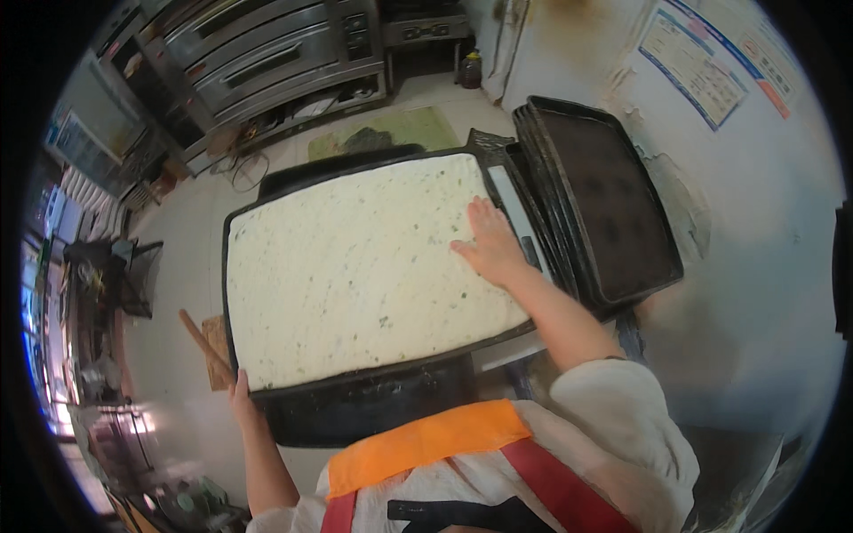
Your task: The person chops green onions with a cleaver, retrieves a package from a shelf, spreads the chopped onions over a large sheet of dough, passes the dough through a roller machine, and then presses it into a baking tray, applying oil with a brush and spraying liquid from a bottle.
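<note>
A wide sheet of pale dough with green flecks (355, 258) fills a black rectangular baking tray (226, 293) in front of me. My right hand (493, 244) lies palm down on the dough near the tray's right side, fingers stretched out. At the near left corner of the tray is my left hand (242, 400), closed round the lower end of a slim wooden rolling pin (203, 339). The pin slants up and left, outside the tray. My left fingers are partly hidden by the tray's corner.
Black baking trays (613, 200) stand stacked on edge at the right, against a stained wall. Below the dough tray shows another dark tray (364, 409). A steel deck oven (267, 67) stands at the back left. A green mat (386, 131) lies on the floor.
</note>
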A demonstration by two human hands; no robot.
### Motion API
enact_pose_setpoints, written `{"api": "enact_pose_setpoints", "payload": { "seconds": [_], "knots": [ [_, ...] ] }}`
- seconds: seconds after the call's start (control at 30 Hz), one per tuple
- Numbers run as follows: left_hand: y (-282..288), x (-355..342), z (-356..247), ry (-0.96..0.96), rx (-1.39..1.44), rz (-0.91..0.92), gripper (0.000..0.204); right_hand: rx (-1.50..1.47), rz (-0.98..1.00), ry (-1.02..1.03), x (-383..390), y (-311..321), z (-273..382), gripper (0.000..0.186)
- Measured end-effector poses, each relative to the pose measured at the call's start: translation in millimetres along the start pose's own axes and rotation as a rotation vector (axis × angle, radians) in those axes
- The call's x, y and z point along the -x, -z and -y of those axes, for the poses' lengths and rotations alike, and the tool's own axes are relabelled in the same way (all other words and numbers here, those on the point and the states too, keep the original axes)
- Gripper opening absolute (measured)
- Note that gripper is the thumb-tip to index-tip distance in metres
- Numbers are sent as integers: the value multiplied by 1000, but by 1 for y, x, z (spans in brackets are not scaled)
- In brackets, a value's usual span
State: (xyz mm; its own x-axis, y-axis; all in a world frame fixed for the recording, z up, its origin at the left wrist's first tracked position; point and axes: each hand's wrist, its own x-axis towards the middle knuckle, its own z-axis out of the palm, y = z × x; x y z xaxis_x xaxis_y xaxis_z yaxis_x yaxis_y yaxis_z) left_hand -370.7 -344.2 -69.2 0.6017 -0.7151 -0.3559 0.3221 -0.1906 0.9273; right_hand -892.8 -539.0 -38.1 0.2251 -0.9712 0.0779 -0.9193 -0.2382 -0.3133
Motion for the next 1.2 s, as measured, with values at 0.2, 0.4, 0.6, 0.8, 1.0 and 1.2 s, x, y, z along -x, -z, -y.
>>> {"api": "enact_pose_setpoints", "payload": {
  "seconds": [0.2,0.4,0.6,0.8,1.0,1.2],
  "knots": [
    [-7,4,-17,-20,-256,-68,36,20,-51,33,36,-7,-3,82],
    [-61,25,-84,-717,-933,57,27,-226,-252,401,61,28,91,71],
    [-245,41,-101,-1186,-1449,825,29,-31,-306,544,-3,40,98,49],
    [-367,-50,-48,-1270,-1488,444,67,46,-283,317,-127,12,28,54],
    [-459,-113,-60,-1031,-1775,444,74,172,-175,2,-239,-10,-19,71],
    [-435,-84,-40,-1216,-1656,465,74,248,-133,194,-197,-10,-27,70]
  ]
}}
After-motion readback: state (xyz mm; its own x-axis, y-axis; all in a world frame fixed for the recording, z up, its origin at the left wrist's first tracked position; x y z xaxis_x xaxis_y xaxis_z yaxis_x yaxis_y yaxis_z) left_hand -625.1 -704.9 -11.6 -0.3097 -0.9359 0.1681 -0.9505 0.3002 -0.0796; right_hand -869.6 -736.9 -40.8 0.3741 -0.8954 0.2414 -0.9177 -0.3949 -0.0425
